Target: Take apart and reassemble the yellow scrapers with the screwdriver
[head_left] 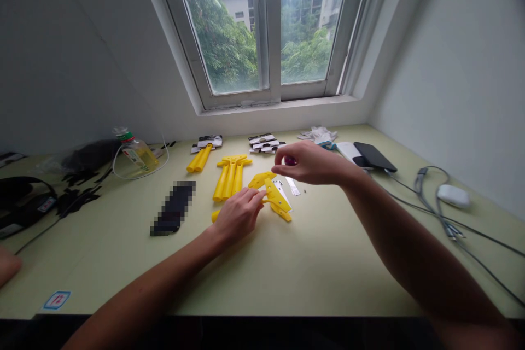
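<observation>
My left hand [241, 212] is closed around a yellow plastic tool [278, 196] with a round handle and a wide angled head, resting on the table. Small screws show on the head. Above and to the right, my right hand [305, 162] is raised with its fingers curled together. Something purple [290, 160] shows inside its curl, perhaps a screwdriver handle; most of it is hidden. Behind the tool lies another yellow head piece [262, 179]. A white strip [292, 186] and a tiny screw [304, 191] lie under and beside my right hand.
Yellow handled tools [228, 181] lie side by side, with loose yellow handles [199, 158] behind. Black-and-white cards [264, 143] and white gloves [318, 134] are near the window. A blurred-out dark object [173, 209], a bottle [139, 154], a black phone [374, 156] and cables [435, 205] lie around.
</observation>
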{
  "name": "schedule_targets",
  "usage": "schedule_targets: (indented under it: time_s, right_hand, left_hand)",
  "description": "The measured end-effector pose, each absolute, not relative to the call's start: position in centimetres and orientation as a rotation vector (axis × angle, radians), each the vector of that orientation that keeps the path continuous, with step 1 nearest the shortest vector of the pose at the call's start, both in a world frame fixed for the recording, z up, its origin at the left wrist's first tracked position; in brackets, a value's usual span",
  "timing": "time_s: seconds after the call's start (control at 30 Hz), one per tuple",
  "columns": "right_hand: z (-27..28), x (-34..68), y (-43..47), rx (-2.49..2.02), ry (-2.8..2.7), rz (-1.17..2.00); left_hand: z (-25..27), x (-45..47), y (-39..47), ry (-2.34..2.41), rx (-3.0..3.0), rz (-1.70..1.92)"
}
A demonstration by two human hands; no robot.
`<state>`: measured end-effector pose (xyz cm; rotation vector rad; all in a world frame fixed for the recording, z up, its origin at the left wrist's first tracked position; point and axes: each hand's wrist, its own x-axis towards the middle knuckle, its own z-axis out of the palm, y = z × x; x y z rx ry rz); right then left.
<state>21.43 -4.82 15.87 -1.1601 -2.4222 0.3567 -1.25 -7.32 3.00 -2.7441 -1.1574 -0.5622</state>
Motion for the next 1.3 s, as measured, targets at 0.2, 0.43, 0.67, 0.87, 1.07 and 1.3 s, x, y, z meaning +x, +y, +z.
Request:
schedule_targets:
  time_s: [0.2,0.43,0.67,0.87,1.07,1.3]
  right_hand:
    - [12.9,22.0,-2.1,-1.458,-2.75,0.563]
    - [12.4,20.7,-2.0,-1.383,-2.726,0.724]
    - [11.7,20.1,-2.0,-1.509,-2.432,1.167]
    - [11.1,20.4,-1.4,-1.305,-2.291,1.429]
    - [11.4,20.1,-1.5,-1.309,-2.185,1.456]
    - [11.3,19.4,-2.0,-1.296,-2.024,1.427]
  left_hand:
    - [3.5,-1.8,-7.1,-1.228,-2.695,-0.576]
    - [3.6,-1.9,-7.2,-1.23,-2.68,-0.624]
    - [3.2,-2.0,-7.2,-1.247,-2.653,-0.759]
    - [3.3,-2.1,-7.2,-1.253,-2.639,-0.859]
    - [3.2,-2.1,-7.1,-1.264,-2.604,-0.862]
    - [3.3,-2.0,-7.1,-1.313,-2.536,-0.765]
